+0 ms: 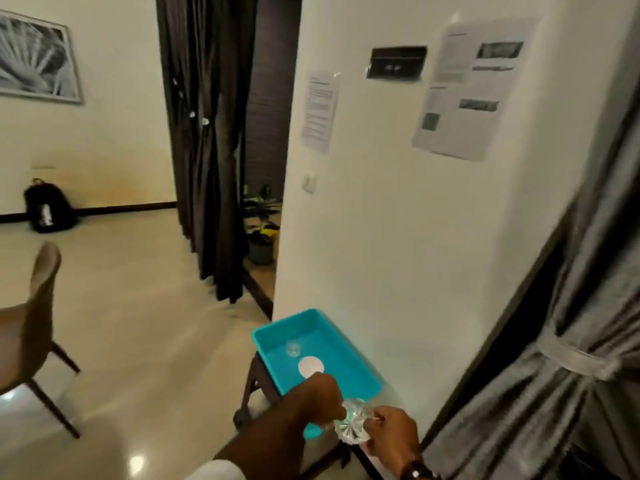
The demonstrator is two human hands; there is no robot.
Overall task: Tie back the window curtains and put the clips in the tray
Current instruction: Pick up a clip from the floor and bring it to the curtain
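A turquoise tray [353, 362] sits on a dark stool against the white wall. One clear clip [293, 347] lies inside it beside a white round sticker. Over the tray's near end, my left hand [311, 398] and my right hand [391, 433] both pinch clear crystal-like clips [351, 424] between them. At the right, the grey curtain [568, 393] is gathered and bound by a grey tie-back band [575, 358]. A dark brown curtain [207, 150] hangs loose across the room with small clear clips [205, 121] fastened on it.
A brown chair [31, 327] stands at the left on the glossy floor. A black backpack [48, 207] leans on the far wall. Potted plants [261, 233] sit behind the dark curtain. Papers are taped on the white wall above the tray.
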